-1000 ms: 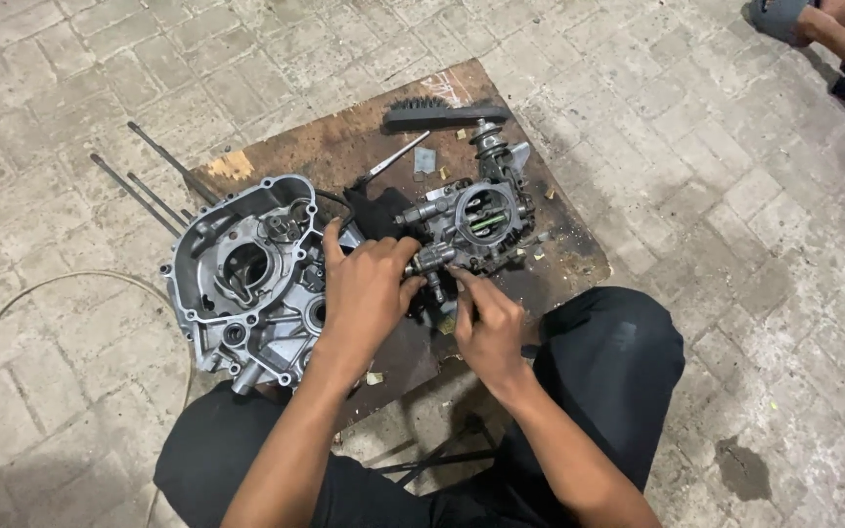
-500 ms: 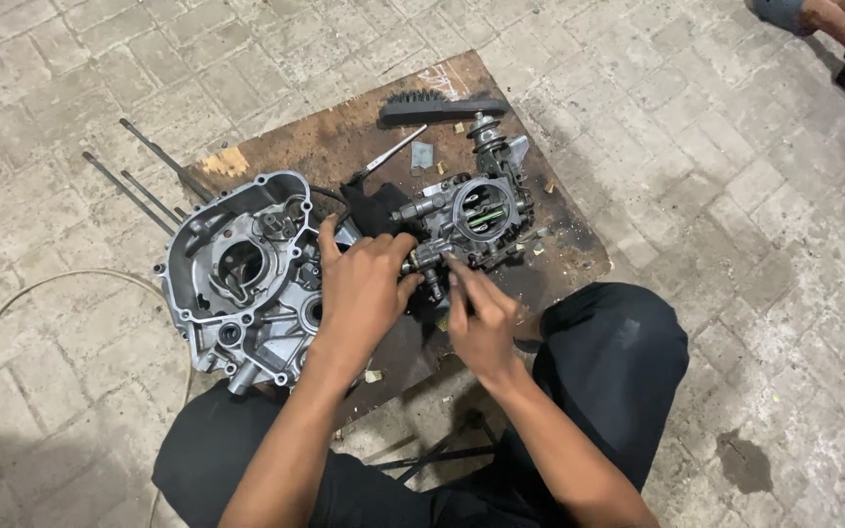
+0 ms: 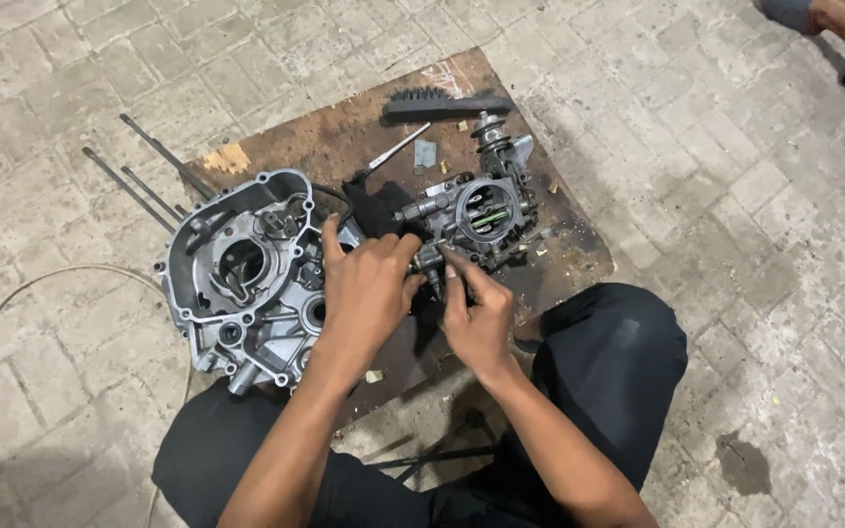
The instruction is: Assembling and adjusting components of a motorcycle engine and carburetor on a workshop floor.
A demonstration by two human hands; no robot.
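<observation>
Head view: carburetor (image 3: 486, 217) sits near the right edge of the wooden board (image 3: 315, 147), beside an engine crankcase half (image 3: 246, 274) at the left edge. Left hand (image 3: 369, 288) and right hand (image 3: 476, 318) both close their fingers on the carburetor's lower end.

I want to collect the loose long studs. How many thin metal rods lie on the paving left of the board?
3 rods, side by side on the paving beyond the engine case, slanting toward it; their near ends hide behind it.

Single head view, looking steeply down, close over wooden board (image 3: 344, 137) on paved floor (image 3: 70, 59).
</observation>
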